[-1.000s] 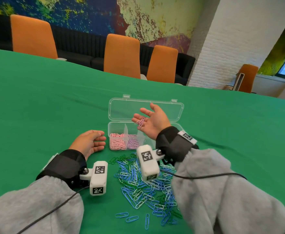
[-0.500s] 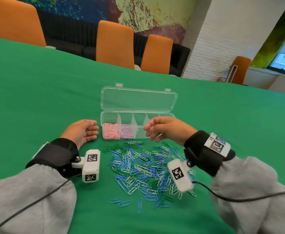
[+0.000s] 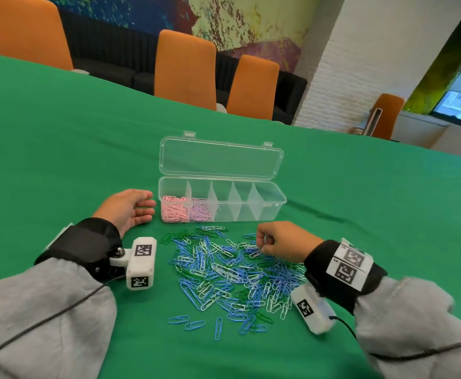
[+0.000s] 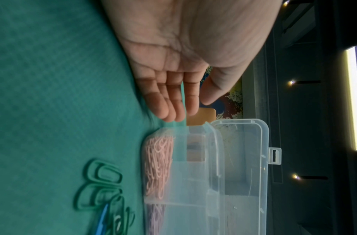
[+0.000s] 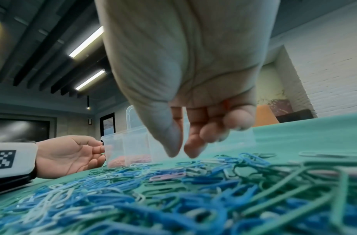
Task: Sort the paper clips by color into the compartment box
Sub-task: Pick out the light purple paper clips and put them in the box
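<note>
A clear compartment box [image 3: 267, 207] stands with its lid open behind it. Pink clips [image 3: 173, 212] fill its leftmost compartment and purple clips [image 3: 200, 213] the second; the other compartments look bare. In front lies a pile of blue, green and white paper clips [image 3: 232, 272], with one pale pink clip [image 5: 167, 176] among them. My left hand [image 3: 131, 209] rests on the cloth, its fingers straight and reaching the box's left end [image 4: 163, 143]. My right hand [image 3: 259, 242] hovers palm down over the pile's far right. Its thumb and forefinger [image 5: 182, 152] are slightly apart, with nothing between them.
The green tablecloth [image 3: 60, 160] stretches wide on all sides of the box. A few stray blue clips [image 3: 194, 324] lie at the near side of the pile. Orange chairs [image 3: 185, 69] line the table's far edge.
My right hand, palm up over the box with purple clips a second ago, has turned palm down and come back to the pile without them. The left hand has stayed put.
</note>
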`<state>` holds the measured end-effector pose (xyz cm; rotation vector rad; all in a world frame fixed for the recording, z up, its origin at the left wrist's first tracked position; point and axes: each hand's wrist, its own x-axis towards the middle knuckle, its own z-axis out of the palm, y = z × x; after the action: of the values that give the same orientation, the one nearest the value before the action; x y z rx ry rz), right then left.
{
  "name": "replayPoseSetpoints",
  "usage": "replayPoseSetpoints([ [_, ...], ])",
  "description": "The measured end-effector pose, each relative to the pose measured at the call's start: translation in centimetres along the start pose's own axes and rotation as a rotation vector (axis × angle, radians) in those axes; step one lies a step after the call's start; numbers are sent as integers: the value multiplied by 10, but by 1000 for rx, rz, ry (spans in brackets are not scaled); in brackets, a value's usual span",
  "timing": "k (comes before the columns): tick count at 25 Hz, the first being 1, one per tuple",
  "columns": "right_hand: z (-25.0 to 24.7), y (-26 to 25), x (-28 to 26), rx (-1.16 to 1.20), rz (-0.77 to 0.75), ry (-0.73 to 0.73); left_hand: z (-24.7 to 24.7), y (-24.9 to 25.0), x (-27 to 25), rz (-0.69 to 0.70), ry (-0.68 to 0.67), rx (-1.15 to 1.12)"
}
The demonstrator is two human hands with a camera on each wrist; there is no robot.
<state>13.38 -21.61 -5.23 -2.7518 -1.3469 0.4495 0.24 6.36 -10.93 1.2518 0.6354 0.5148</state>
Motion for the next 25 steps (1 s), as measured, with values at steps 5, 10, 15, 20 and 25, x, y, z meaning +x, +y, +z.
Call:
replayPoseSetpoints([
  [5, 4, -4, 10, -73, -67, -84, 0, -1, 0, 2, 2, 4],
  [10, 4, -2, 15, -91, -81, -82, 0, 0, -1, 0, 0, 3],
  [15, 4, 1, 17, 3, -50, -107, 2, 2, -4, 2, -1, -2],
  [20, 7, -1, 19, -36, -40, -115, 2, 3, -6, -1, 1, 6],
  [25, 0, 2, 21, 115, -14, -106, 2, 5, -6, -2, 1, 5],
])
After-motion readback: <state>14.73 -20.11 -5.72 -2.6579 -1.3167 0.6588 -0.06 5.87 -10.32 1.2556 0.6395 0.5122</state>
